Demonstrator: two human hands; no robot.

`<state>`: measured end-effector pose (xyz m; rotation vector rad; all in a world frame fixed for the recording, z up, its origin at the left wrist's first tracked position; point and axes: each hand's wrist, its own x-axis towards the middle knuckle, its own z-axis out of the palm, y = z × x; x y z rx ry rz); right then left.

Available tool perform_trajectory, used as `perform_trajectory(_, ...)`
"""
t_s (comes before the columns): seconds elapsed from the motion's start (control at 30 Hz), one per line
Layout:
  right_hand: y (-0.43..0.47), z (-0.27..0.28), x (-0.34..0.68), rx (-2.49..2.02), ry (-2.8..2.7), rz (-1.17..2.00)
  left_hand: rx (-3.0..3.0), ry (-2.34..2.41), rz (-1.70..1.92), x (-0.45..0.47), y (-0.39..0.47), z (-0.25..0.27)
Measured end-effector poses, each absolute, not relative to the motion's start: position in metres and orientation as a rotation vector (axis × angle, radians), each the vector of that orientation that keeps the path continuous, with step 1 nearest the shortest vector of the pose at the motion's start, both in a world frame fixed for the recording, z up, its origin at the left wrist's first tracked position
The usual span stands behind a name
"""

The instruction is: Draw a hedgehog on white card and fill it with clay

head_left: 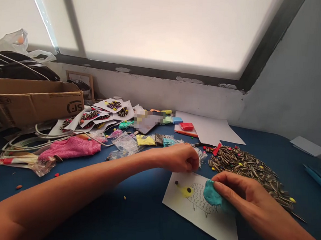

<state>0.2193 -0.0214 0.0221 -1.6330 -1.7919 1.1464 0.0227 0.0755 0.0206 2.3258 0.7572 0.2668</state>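
Between the thumb and fingers of my right hand (240, 193) is a lump of teal modelling clay (212, 193), held over a white sheet of paper (176, 198). The sheet carries a pencil drawing of a hedgehog-like animal (198, 193); its snout is covered in yellow clay (183, 191), with a black dot for the eye and another at the nose. My left hand (182, 157) is closed just beyond the sheet's far edge, fingers curled down. What its fingertips hold, if anything, is hidden.
A pile of sunflower seeds (244, 166) lies right of the sheet. Clay packets (145, 140), a pink cloth (73, 148), white cables and stacked seed pictures (114, 106) spread across the left and back. A cardboard box (36, 103) stands far left, blank paper (216, 130) at the back.
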Motion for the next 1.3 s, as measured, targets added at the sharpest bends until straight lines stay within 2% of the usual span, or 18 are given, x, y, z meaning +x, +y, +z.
perform_trajectory(0.47,-0.022,0.007,0.203,-1.664,-2.030,0.863,2.482,0.643,0.029,0.028,0.085,0.020)
perform_trajectory(0.63,-0.021,0.007,0.202,-1.659,-2.082,0.759,2.352,0.626,0.021,0.028,0.091,0.015)
perform_trajectory(1.03,-0.023,0.003,0.202,-1.674,-2.056,0.745,2.374,0.608,0.059,0.027,0.090,0.013)
perform_trajectory(1.3,-0.021,-0.005,0.200,-1.785,-2.056,0.520,2.385,0.592,0.066,0.026,0.090,0.012)
